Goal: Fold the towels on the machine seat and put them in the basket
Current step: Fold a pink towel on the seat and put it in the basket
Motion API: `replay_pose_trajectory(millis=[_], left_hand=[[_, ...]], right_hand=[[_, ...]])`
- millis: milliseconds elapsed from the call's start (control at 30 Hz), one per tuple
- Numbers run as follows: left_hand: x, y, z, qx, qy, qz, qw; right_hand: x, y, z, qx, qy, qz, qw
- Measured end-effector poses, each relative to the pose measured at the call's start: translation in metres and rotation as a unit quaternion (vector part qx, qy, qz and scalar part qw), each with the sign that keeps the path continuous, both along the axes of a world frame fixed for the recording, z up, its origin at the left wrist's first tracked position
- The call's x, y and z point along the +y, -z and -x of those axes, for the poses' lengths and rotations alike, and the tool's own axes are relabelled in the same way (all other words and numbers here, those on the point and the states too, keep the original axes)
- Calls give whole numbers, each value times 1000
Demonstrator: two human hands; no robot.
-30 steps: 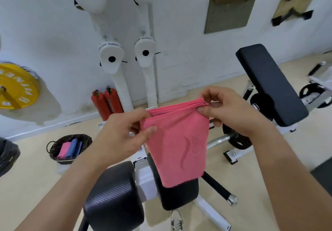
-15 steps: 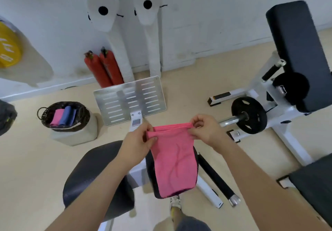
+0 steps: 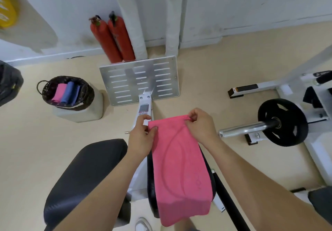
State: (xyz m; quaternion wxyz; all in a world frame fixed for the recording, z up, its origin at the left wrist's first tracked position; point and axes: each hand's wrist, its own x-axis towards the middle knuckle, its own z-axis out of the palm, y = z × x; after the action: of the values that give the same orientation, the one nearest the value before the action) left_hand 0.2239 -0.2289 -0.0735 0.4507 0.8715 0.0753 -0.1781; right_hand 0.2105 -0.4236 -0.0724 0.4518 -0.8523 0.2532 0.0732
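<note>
One white shoe (image 3: 142, 224) shows at the bottom edge, and above it stand two black seat pads: a wide pad (image 3: 84, 177) on the left and a narrow pad (image 3: 150, 186) beside it on the right. The narrow one is largely covered from view by the single pink towel (image 3: 179, 168), which hangs lengthwise in front of it; whether the cloth touches the pad I cannot tell. The towel is folded into several layers (their edges show stacked along the top) and is held up by its two upper corners. The left hand (image 3: 142, 137) pinches the left corner between thumb and curled fingers, and the right hand (image 3: 201, 124) pinches the right corner, its fingers bent tight over the bunched edge. Both forearms reach in from the bottom of the view. Beyond the hands lies one slotted metal footplate (image 3: 140, 80) on the machine's white beam. To its left one dark woven basket (image 3: 88, 94) sits on a pale block (image 3: 80, 114), well apart from the held towel; it holds three folded towels, one pink (image 3: 60, 92) and two that look blue (image 3: 69, 91). To the right one black weight plate (image 3: 283, 122) sits on a chrome bar (image 3: 242, 129). A black bag (image 3: 9, 85) shows at the left edge. Against the white wall lean two red fire extinguishers (image 3: 106, 40), just beside two white padded posts (image 3: 133, 24), and one yellow plate (image 3: 7, 10) sits at the top left corner.
</note>
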Motion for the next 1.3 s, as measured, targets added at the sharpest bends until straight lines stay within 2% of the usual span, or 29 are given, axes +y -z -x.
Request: replay_pose_trajectory(millis=[133, 200, 300, 367, 433, 533, 667, 733, 800, 900, 967, 1133, 1300], left_hand=[[-8, 13, -7, 25, -23, 8, 999], [-6, 16, -1, 11, -6, -27, 1000], [3, 3, 29, -81, 126, -99, 984], [10, -9, 66, -126, 223, -108, 961], [17, -12, 110, -166, 285, -135, 934], [29, -4, 157, -176, 330, -210, 903], [30, -4, 170, -197, 302, -245, 900], [29, -5, 179, -258, 310, -229, 886], [33, -7, 186, -311, 339, -216, 861], [40, -6, 192, -329, 368, -232, 838], [41, -6, 194, -316, 378, -246, 835], [41, -5, 196, -328, 393, -263, 818], [32, -7, 190, -339, 402, -296, 797]], right_hand=[[4, 17, -8, 30, -10, 53, 998], [8, 18, -1, 45, -55, 93, 993], [15, 4, 29, 46, -188, 138, 971], [19, -8, 63, 22, -271, 190, 943], [29, -15, 104, -2, -313, 259, 914], [44, -9, 150, 16, -316, 286, 904], [51, 2, 163, 17, -297, 329, 896], [52, 0, 167, 16, -270, 333, 903], [53, -5, 176, 17, -197, 320, 926], [61, -7, 201, -14, -37, 253, 967], [68, -7, 215, -29, 49, 181, 982], [73, -8, 227, -71, 170, 70, 980], [72, -16, 230, -48, 236, -3, 971]])
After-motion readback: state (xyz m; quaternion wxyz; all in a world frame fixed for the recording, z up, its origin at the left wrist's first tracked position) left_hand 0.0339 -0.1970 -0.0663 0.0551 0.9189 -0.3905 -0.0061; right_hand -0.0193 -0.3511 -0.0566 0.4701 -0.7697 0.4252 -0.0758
